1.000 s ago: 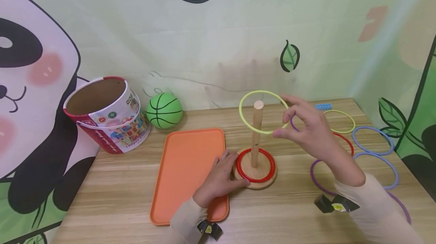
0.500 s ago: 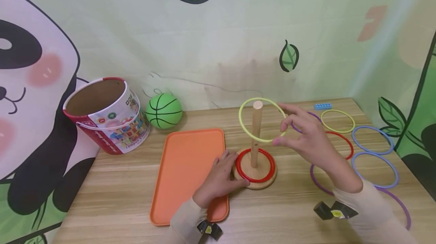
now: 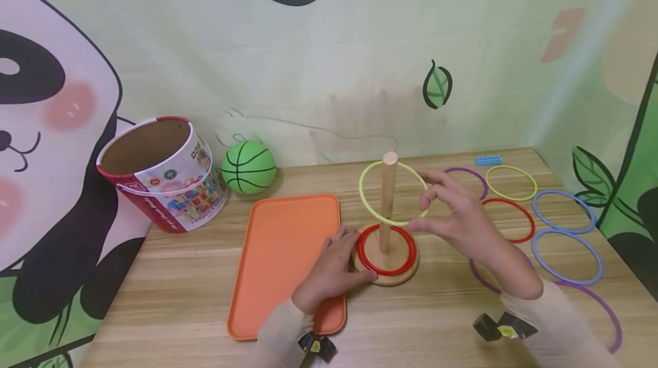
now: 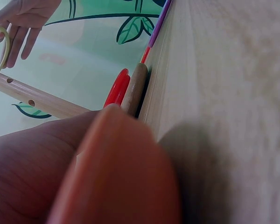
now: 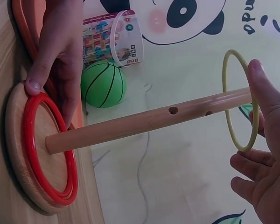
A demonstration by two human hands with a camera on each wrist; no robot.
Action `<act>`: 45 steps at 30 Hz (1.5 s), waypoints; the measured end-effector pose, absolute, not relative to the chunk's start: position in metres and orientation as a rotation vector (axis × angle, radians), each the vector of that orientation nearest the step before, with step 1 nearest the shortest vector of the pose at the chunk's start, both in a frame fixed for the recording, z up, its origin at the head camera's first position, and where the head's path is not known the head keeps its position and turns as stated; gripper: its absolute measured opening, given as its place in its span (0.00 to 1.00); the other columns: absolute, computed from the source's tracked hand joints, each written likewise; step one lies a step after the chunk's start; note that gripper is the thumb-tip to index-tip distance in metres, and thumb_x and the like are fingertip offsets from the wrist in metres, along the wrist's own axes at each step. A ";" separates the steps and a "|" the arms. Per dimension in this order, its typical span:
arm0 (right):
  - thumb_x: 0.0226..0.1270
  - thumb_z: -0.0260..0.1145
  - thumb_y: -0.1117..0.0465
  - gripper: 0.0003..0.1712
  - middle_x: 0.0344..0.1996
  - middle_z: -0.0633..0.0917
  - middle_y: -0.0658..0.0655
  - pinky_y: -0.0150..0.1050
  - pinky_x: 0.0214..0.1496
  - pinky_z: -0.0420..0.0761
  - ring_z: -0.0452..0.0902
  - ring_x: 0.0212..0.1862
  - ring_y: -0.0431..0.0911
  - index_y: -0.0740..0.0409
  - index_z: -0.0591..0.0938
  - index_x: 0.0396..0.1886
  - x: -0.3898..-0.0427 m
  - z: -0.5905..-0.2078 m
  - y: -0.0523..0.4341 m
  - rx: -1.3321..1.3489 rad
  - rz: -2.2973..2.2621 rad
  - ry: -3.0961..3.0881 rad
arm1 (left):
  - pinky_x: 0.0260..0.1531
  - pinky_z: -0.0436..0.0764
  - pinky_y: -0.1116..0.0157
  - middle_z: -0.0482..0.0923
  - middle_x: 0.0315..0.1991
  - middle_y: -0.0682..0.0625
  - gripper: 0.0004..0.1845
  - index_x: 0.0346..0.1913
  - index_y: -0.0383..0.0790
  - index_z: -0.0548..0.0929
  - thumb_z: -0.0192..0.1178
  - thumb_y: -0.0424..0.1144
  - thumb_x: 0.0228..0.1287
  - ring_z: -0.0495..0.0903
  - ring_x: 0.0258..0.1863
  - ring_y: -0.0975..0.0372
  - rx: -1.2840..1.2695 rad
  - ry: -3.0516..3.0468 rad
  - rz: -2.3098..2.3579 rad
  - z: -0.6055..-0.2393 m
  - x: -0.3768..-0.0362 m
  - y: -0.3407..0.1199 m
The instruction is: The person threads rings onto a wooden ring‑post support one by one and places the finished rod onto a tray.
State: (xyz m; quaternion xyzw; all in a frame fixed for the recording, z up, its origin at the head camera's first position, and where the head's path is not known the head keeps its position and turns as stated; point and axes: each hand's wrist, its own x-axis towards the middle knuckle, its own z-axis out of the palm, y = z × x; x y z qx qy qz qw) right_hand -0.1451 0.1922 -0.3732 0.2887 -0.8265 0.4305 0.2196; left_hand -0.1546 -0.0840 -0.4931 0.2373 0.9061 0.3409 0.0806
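My right hand (image 3: pixel 454 214) pinches a thin yellow ring (image 3: pixel 361 188) between thumb and fingers. The ring hangs tilted around the upper end of an upright wooden peg (image 3: pixel 388 191), whose tip passes through it in the right wrist view. Below, red rings (image 3: pixel 413 251) lie around the peg's foot on the round wooden base (image 3: pixel 393 281). My left hand (image 3: pixel 334 268) holds the base's left edge, thumb at the front and fingers behind. In the left wrist view, the thumb (image 4: pixel 126 172) hides most of the base.
An orange tray (image 3: pixel 288 254) lies left of the base, partly under my left wrist. Behind it are a green ball (image 3: pixel 249 168) and a tilted block bucket (image 3: pixel 169 174). To the right lie blue rings (image 3: pixel 591 216), purple rings (image 3: pixel 614 322), a red ring (image 3: pixel 532 222), another yellow ring (image 3: pixel 534 185) and a blue toy brick (image 3: pixel 488 160).
The right hand has lowered the yellow ring, and the peg's top now stands inside it. The left hand stays on the base.
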 end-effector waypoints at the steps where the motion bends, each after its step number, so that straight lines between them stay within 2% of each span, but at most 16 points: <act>1: 0.43 0.87 0.64 0.24 0.68 0.80 0.67 0.25 0.69 0.65 0.75 0.68 0.67 0.52 0.78 0.30 -0.145 -0.375 0.192 0.798 1.193 -2.287 | 0.79 0.44 0.38 0.65 0.80 0.45 0.50 0.81 0.41 0.65 0.75 0.58 0.63 0.45 0.85 0.46 0.711 2.709 1.023 -0.493 -0.154 -0.084; 7: 0.51 0.82 0.47 0.22 0.67 0.80 0.68 0.27 0.70 0.64 0.75 0.68 0.68 0.51 0.78 0.30 -0.143 -0.382 0.193 0.798 1.203 -2.288 | 0.79 0.45 0.38 0.65 0.80 0.45 0.50 0.81 0.40 0.65 0.75 0.57 0.62 0.46 0.85 0.46 0.722 2.718 1.023 -0.495 -0.155 -0.084; 10: 0.49 0.83 0.48 0.22 0.66 0.80 0.67 0.36 0.69 0.70 0.76 0.67 0.67 0.50 0.78 0.29 -0.142 -0.385 0.192 0.786 1.193 -2.307 | 0.79 0.45 0.37 0.65 0.80 0.45 0.50 0.81 0.40 0.65 0.75 0.57 0.62 0.46 0.84 0.45 0.728 2.725 1.020 -0.496 -0.155 -0.084; 13: 0.45 0.86 0.55 0.22 0.66 0.80 0.66 0.51 0.66 0.75 0.76 0.66 0.67 0.49 0.78 0.29 -0.140 -0.388 0.192 0.773 1.181 -2.340 | 0.79 0.46 0.37 0.66 0.79 0.45 0.50 0.81 0.40 0.65 0.74 0.58 0.63 0.46 0.84 0.44 0.737 2.730 1.014 -0.496 -0.155 -0.085; 15: 0.42 0.88 0.60 0.24 0.66 0.80 0.66 0.56 0.64 0.76 0.77 0.66 0.67 0.48 0.78 0.29 -0.139 -0.391 0.192 0.774 1.172 -2.354 | 0.79 0.46 0.37 0.66 0.79 0.45 0.50 0.81 0.41 0.65 0.74 0.58 0.63 0.47 0.84 0.44 0.747 2.733 1.012 -0.496 -0.156 -0.085; 16: 0.41 0.88 0.62 0.24 0.66 0.80 0.66 0.53 0.65 0.76 0.77 0.66 0.66 0.48 0.78 0.29 -0.139 -0.393 0.192 0.779 1.167 -2.356 | 0.79 0.46 0.37 0.66 0.79 0.45 0.50 0.81 0.41 0.65 0.74 0.58 0.63 0.47 0.84 0.44 0.751 2.732 1.012 -0.496 -0.156 -0.085; 18: 0.40 0.88 0.65 0.25 0.65 0.80 0.66 0.42 0.66 0.76 0.77 0.65 0.66 0.48 0.78 0.29 -0.139 -0.396 0.192 0.797 1.165 -2.348 | 0.78 0.46 0.37 0.67 0.79 0.45 0.50 0.81 0.41 0.65 0.74 0.58 0.63 0.47 0.84 0.43 0.757 2.732 1.013 -0.496 -0.156 -0.085; 21: 0.40 0.88 0.64 0.25 0.65 0.81 0.67 0.24 0.66 0.69 0.78 0.65 0.66 0.48 0.78 0.30 -0.139 -0.403 0.193 0.820 1.143 -2.331 | 0.78 0.47 0.36 0.67 0.78 0.45 0.50 0.81 0.40 0.65 0.74 0.58 0.62 0.48 0.84 0.42 0.767 2.736 1.011 -0.496 -0.156 -0.085; 24: 0.41 0.88 0.63 0.24 0.65 0.80 0.66 0.22 0.65 0.68 0.78 0.64 0.66 0.47 0.78 0.30 -0.138 -0.408 0.193 0.814 1.130 -2.334 | 0.78 0.47 0.36 0.67 0.79 0.45 0.50 0.81 0.40 0.65 0.74 0.58 0.62 0.48 0.84 0.42 0.763 2.740 1.004 -0.497 -0.156 -0.085; 26: 0.42 0.88 0.63 0.24 0.65 0.80 0.65 0.28 0.65 0.71 0.78 0.64 0.65 0.47 0.78 0.30 -0.136 -0.410 0.194 0.797 1.132 -2.349 | 0.78 0.47 0.37 0.67 0.79 0.45 0.50 0.81 0.40 0.65 0.74 0.58 0.62 0.48 0.84 0.42 0.757 2.739 1.003 -0.497 -0.156 -0.085; 29: 0.42 0.88 0.65 0.25 0.65 0.79 0.65 0.45 0.65 0.78 0.78 0.65 0.65 0.47 0.78 0.30 -0.134 -0.414 0.194 0.778 1.153 -2.372 | 0.79 0.46 0.38 0.66 0.79 0.45 0.50 0.81 0.41 0.65 0.74 0.58 0.63 0.47 0.84 0.43 0.745 2.734 1.002 -0.496 -0.156 -0.084; 32: 0.43 0.87 0.66 0.25 0.64 0.79 0.66 0.63 0.62 0.77 0.77 0.65 0.66 0.47 0.78 0.30 -0.134 -0.417 0.194 0.777 1.188 -2.386 | 0.79 0.45 0.38 0.66 0.79 0.44 0.50 0.81 0.40 0.65 0.74 0.59 0.63 0.46 0.84 0.43 0.735 2.728 1.004 -0.495 -0.156 -0.084; 33: 0.44 0.87 0.66 0.24 0.64 0.78 0.66 0.66 0.62 0.76 0.76 0.65 0.66 0.47 0.78 0.30 -0.133 -0.418 0.194 0.776 1.203 -2.391 | 0.79 0.45 0.38 0.66 0.79 0.44 0.50 0.81 0.40 0.65 0.74 0.59 0.63 0.46 0.84 0.44 0.732 2.726 1.004 -0.495 -0.156 -0.084; 45: 0.52 0.86 0.61 0.21 0.69 0.76 0.65 0.73 0.64 0.72 0.72 0.69 0.69 0.45 0.78 0.30 -0.132 -0.429 0.195 0.735 1.230 -2.479 | 0.79 0.45 0.38 0.66 0.79 0.44 0.50 0.81 0.40 0.65 0.74 0.58 0.62 0.46 0.84 0.44 0.721 2.721 1.011 -0.495 -0.156 -0.083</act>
